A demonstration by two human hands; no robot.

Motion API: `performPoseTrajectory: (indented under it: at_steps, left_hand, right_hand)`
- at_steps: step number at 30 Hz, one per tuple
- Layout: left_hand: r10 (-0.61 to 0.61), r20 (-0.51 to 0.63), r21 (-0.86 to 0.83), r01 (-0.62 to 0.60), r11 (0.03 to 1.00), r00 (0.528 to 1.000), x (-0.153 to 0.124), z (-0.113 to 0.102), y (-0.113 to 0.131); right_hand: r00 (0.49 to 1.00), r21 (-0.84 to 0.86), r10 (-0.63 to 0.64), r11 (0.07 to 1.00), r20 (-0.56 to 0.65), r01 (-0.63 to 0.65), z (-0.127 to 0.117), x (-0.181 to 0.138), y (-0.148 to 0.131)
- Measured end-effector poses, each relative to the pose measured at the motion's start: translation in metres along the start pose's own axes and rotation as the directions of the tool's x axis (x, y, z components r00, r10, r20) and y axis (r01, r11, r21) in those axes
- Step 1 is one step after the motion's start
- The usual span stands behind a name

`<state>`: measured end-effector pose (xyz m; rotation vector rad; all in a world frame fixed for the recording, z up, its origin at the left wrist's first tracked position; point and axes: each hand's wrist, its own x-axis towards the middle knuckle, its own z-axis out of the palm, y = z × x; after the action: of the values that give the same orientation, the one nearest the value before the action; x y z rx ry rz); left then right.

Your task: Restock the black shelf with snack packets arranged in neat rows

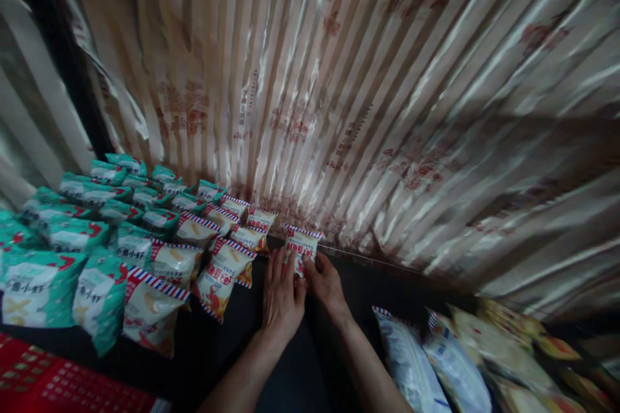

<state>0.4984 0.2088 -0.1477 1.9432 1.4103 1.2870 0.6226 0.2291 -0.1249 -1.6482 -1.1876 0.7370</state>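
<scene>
A small snack bag (301, 241), cream and red with a striped top edge, stands upright against the back curtain between my two hands. My left hand (281, 293) presses along its left side, thumb at its lower front and fingers reaching forward. Curled around the lower right side of the same bag is my right hand (327, 284). Both palms face inward, and the hands partly cover the bag's bottom. Just left of my left hand stands a matching snack bag (220, 276), one of several in short rows.
Rows of teal snack bags (46, 287) fill the left side of the black shelf (295, 371). A red perforated basket (68, 377) sits at the lower left. Blue-white bags (409, 361) and blurred yellowish packs lie at the right. Behind everything hangs a pleated, printed curtain (310, 103).
</scene>
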Motion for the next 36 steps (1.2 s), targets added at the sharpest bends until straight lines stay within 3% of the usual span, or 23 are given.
performPoseTrajectory:
  at_steps: [3,9,13,19,26,29,32,36]
  left_hand:
    - [0.038,0.012,0.098,-0.039,0.994,0.999,0.007,-0.003,-0.007]
    - [-0.008,0.053,0.220,-0.004,0.976,0.999,0.012,-0.007,-0.008]
    - [-0.062,0.074,0.266,0.040,0.963,0.995,0.014,-0.008,-0.007]
    - [-0.084,0.124,0.266,0.048,0.963,0.989,0.014,-0.006,-0.010]
    - [-0.061,0.111,0.274,0.029,0.961,0.992,0.013,-0.003,-0.014]
    - [-0.021,0.101,0.265,-0.007,0.964,0.995,0.009,-0.004,-0.015]
    - [0.021,0.084,0.263,-0.042,0.964,0.996,0.002,-0.006,-0.012]
    - [0.067,0.076,0.251,-0.084,0.964,0.995,-0.011,-0.010,-0.010]
  right_hand:
    - [1.000,-0.053,-0.004,0.999,0.007,0.004,0.012,0.022,0.000]
    - [1.000,-0.324,0.022,0.946,0.001,-0.020,0.027,0.044,-0.002]
    - [0.998,-0.394,0.059,0.918,0.026,-0.044,0.036,0.046,-0.003]
    - [0.991,-0.497,0.126,0.857,-0.053,-0.136,0.042,0.040,-0.003]
    - [0.996,-0.507,0.079,0.858,-0.026,-0.082,0.043,0.036,-0.002]
    - [0.998,-0.475,-0.016,0.880,-0.060,-0.014,0.035,0.024,0.004]
    - [0.964,-0.428,-0.232,0.890,-0.127,0.157,0.016,0.003,0.013]
    - [0.891,-0.544,-0.427,0.789,-0.151,0.286,-0.031,-0.039,0.022]
